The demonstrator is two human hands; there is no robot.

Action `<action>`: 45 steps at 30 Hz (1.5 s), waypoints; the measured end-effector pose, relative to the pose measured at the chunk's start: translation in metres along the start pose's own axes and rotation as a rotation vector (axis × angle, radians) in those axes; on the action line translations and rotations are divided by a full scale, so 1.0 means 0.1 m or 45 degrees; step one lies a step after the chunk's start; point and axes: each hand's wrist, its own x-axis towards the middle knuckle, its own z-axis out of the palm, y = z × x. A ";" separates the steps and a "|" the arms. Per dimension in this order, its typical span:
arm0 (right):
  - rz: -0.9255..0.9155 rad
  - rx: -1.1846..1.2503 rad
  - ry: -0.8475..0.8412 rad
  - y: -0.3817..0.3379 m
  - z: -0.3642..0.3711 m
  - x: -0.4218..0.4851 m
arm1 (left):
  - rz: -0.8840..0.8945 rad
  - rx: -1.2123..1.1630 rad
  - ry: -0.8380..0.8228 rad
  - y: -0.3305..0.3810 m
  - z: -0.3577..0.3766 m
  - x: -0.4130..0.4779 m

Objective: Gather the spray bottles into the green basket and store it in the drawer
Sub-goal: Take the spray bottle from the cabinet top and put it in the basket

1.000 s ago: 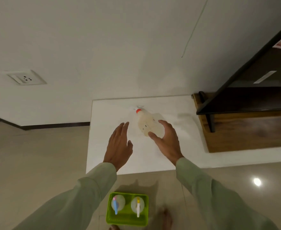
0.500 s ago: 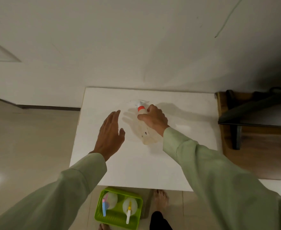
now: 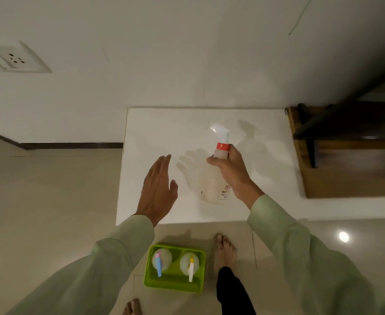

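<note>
A translucent spray bottle (image 3: 212, 185) with a red collar and white nozzle stands over the white table (image 3: 159, 133). My right hand (image 3: 231, 171) is shut around its neck just below the red collar. My left hand (image 3: 158, 187) hovers flat and open above the table's left part, holding nothing. On the floor in front of the table sits the green basket (image 3: 174, 284). It holds two spray bottles, one with a blue and pink nozzle (image 3: 160, 260) and one with a yellow and white nozzle (image 3: 189, 264).
A dark wooden cabinet (image 3: 346, 171) adjoins the table on the right. My bare feet (image 3: 224, 248) stand beside the basket on the tiled floor. A wall socket (image 3: 14, 61) sits on the white wall at upper left.
My right hand has closed on the bottle's neck and raised it from lying on the table to upright. The left hand has stayed open beside it.
</note>
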 end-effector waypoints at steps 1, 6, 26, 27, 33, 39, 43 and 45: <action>-0.018 0.077 0.023 0.05 0.03 -0.19 | 0.024 -0.005 -0.014 -0.06 -0.03 -0.15; -0.047 0.287 0.055 0.39 0.27 -1.08 | 0.115 0.012 -0.088 -0.43 -0.19 -0.87; 0.047 0.019 0.401 3.60 1.86 -2.23 | -0.097 0.055 -0.312 -2.18 1.54 -2.37; 0.034 -0.009 0.416 3.70 1.93 -2.19 | -0.094 0.052 -0.308 -2.27 1.61 -2.36; 0.014 -0.181 0.481 4.31 2.42 -1.97 | -0.079 0.033 -0.300 -2.74 1.97 -2.34; -0.182 -0.305 0.578 4.48 2.64 -1.78 | -0.065 0.043 -0.310 -3.00 2.20 -2.30; -0.164 -0.334 0.576 4.53 2.65 -1.68 | -0.068 0.069 -0.304 -3.09 2.28 -2.29; -0.141 -0.372 0.548 4.59 2.65 -1.68 | -0.062 0.069 -0.304 -3.12 2.30 -2.27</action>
